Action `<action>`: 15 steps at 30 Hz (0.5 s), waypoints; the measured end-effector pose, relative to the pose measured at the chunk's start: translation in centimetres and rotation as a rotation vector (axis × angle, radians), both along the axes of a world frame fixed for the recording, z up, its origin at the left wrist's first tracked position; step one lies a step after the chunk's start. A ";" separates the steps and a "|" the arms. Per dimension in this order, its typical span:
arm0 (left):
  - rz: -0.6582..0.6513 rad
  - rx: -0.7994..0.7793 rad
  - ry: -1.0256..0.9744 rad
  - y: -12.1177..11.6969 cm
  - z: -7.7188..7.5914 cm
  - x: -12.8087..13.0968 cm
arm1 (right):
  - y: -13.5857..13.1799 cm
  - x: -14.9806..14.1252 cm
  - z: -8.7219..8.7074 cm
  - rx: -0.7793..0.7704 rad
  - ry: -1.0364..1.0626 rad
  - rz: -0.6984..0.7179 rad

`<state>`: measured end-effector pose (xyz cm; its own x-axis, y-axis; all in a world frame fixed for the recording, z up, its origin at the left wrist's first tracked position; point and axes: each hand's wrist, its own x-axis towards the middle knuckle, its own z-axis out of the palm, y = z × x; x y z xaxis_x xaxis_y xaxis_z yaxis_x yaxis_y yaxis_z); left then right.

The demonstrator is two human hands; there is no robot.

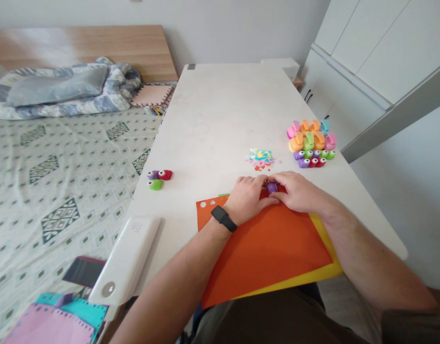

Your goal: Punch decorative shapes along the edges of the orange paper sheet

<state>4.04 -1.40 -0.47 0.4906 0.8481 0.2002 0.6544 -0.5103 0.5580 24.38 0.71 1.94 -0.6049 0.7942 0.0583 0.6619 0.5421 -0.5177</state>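
Observation:
A small purple paper punch sits at the far edge of a sheet of orange paper, between my two hands. My right hand is closed around it, with fingers on its far side and thumb on the near side. My left hand, with a black watch on its wrist, has its fingers curled over the paper's far edge and its thumb on the sheet, close against the punch. Cut-out holes show at the sheet's far left corner. Yellow paper lies underneath, and a sliver of green peeks out.
Tiny colourful paper cut-outs are heaped beyond my hands. Several punches stand in rows at the right, some with googly eyes. Three more eyed punches sit at the left. A long white device lies along the table's left edge, beside a bed.

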 end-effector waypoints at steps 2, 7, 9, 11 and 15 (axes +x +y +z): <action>0.001 -0.007 0.017 0.0 0.0 0.1 | 0.0 0.0 -0.1 0.004 -0.004 0.000; -0.004 -0.005 0.040 0.0 0.0 0.1 | 0.1 0.0 -0.4 0.008 -0.016 0.003; -0.008 -0.005 0.044 0.1 0.1 0.2 | 0.1 0.0 -0.4 0.007 -0.023 0.006; -0.016 -0.003 0.052 0.1 0.1 0.3 | 0.1 0.1 -0.3 0.008 -0.024 0.009; -0.020 0.015 0.071 0.2 0.0 0.4 | 0.1 0.1 -0.2 0.005 -0.035 0.017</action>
<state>4.44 -1.21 -0.48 0.5210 0.8351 0.1766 0.6815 -0.5315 0.5031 24.48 0.80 1.73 -0.6203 0.7833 0.0407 0.6701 0.5562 -0.4916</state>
